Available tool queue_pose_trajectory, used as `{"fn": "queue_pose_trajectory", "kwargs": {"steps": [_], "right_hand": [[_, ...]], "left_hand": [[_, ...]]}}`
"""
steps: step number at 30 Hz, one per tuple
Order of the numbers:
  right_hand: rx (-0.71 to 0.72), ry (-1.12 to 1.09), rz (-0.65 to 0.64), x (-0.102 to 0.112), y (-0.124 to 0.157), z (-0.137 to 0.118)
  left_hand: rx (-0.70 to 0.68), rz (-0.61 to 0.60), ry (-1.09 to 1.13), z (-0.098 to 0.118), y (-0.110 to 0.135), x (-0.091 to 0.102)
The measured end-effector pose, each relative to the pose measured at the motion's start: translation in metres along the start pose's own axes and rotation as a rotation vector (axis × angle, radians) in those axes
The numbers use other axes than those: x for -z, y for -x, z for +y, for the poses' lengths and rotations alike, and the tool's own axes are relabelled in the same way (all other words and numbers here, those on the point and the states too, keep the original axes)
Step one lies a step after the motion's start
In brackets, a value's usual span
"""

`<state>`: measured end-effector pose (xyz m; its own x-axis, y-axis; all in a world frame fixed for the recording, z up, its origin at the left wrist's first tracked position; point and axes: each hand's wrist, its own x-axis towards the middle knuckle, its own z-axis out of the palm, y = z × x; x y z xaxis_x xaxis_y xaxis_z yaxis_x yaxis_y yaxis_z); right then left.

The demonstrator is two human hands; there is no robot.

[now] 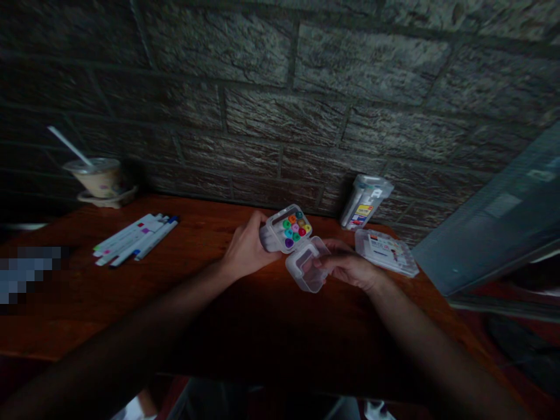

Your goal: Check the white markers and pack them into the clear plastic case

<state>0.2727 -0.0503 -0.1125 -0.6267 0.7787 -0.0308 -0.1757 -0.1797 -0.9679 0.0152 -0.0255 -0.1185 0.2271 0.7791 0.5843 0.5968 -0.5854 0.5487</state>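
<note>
My left hand point(248, 248) is wrapped round a clear plastic marker case point(272, 234), which is tilted over the table. Several markers point(296, 226) stand packed in it, their coloured ends facing the open mouth. Its hinged lid point(307, 269) hangs open toward me. My right hand point(347, 265) grips that lid by its right side, fingers partly seen through the clear plastic. To the left, several loose white markers point(135, 238) lie in a bunch on the wooden table point(205, 233).
A lidded cup with a straw point(98, 177) stands on a holder at the back left. Against the stone wall point(245, 128) is an upright clear case point(365, 202). A flat clear case point(387, 252) lies near the table's right edge, beside a grey metal panel point(490, 216).
</note>
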Motion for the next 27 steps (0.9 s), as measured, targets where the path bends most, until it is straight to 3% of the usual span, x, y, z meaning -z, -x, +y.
{"fn": "queue_pose_trajectory", "kwargs": {"steps": [5, 10, 17, 22, 27], "right_hand": [[-0.043, -0.008, 0.029, -0.002, 0.001, -0.004], [-0.079, 0.007, 0.052, -0.001, 0.005, -0.008], [-0.11, -0.016, 0.244, 0.015, 0.01, -0.007], [-0.116, -0.077, 0.226, 0.02, 0.009, -0.008], [-0.076, -0.206, 0.136, 0.012, 0.009, -0.017]], "left_hand": [[0.013, -0.042, 0.045, 0.003, 0.002, -0.001], [-0.069, -0.081, 0.12, 0.005, 0.001, 0.0], [-0.182, -0.086, 0.151, 0.006, -0.002, 0.003], [-0.18, -0.159, 0.212, 0.004, -0.002, 0.001], [-0.121, -0.197, 0.257, 0.002, 0.001, -0.003]]}}
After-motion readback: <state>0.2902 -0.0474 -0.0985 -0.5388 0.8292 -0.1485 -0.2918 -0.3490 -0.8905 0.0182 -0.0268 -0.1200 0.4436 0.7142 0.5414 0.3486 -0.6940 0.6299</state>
